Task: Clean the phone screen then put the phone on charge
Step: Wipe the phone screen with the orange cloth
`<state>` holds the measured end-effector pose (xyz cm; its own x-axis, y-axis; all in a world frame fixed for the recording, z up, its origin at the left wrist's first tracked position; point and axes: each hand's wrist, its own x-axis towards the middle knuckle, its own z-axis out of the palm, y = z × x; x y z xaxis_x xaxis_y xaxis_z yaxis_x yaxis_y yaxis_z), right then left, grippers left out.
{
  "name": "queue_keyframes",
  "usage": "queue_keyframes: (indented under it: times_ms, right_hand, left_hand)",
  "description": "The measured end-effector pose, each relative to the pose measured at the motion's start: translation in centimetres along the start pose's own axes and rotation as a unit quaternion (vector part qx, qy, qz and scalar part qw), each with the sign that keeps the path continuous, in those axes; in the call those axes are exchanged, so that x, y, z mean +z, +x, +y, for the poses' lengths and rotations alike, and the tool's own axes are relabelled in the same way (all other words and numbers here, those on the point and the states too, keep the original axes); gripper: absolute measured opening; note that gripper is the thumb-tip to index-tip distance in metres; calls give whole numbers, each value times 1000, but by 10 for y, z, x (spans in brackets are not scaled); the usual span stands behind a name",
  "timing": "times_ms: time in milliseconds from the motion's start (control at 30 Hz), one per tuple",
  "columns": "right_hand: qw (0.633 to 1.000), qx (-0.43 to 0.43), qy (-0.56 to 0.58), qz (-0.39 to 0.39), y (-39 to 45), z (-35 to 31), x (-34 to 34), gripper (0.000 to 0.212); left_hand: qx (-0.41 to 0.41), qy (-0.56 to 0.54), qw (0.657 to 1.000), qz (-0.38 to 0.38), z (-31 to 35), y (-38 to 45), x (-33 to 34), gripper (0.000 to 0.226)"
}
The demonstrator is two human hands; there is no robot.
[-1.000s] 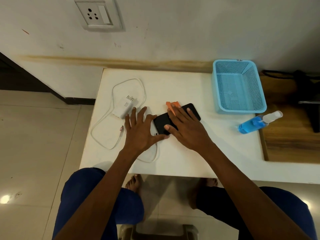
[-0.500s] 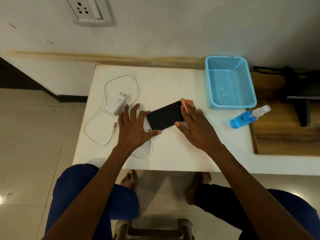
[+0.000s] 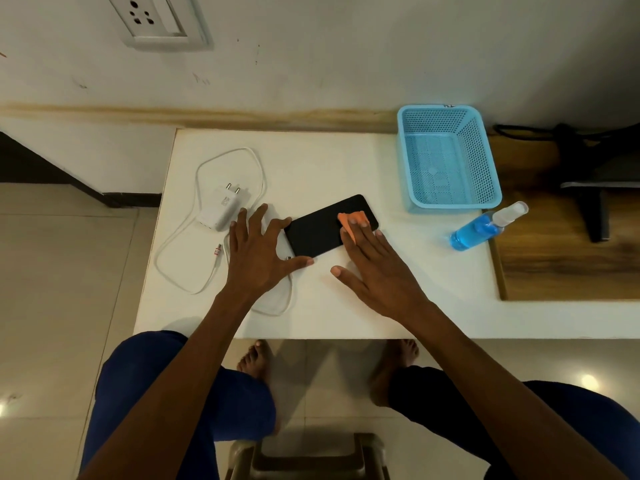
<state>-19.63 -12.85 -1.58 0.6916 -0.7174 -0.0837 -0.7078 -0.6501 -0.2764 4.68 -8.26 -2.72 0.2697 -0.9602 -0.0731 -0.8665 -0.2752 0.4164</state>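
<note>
Lying flat on the white worktop (image 3: 346, 161), the black phone (image 3: 318, 226) runs near-left to far-right; right hand (image 3: 377, 271), fingers straight, presses an orange cloth (image 3: 348, 221) on it, left hand (image 3: 259, 251) spread, bracing its near-left end.

Right hand (image 3: 377, 268) is pressing an orange cloth (image 3: 349, 223) flat onto the phone (image 3: 318, 230) mid-table (image 3: 346, 161), left hand (image 3: 258, 252) is bracing its left end, probably touching the edge.

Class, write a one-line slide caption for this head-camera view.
Right hand wipes phone with orange cloth; left hand steadies it.
</note>
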Motion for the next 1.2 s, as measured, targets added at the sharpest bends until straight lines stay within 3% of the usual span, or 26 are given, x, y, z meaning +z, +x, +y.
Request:
queue_keyframes:
  times_ms: [267, 700, 1200]
  right_hand:
    - [996, -81, -21, -36, 2, -25, 11, 75]
    - [997, 70, -39, 9, 2, 7, -12, 77]
    - [999, 39, 20, 10, 52, 2, -13, 75]
  left_hand:
    - [-5, -10, 1000, -13, 1, 1, -2, 93]
    - [-9, -21, 1000, -20, 4, 4, -3, 86]
    - [-12, -22, 999, -29, 2, 6, -2, 86]
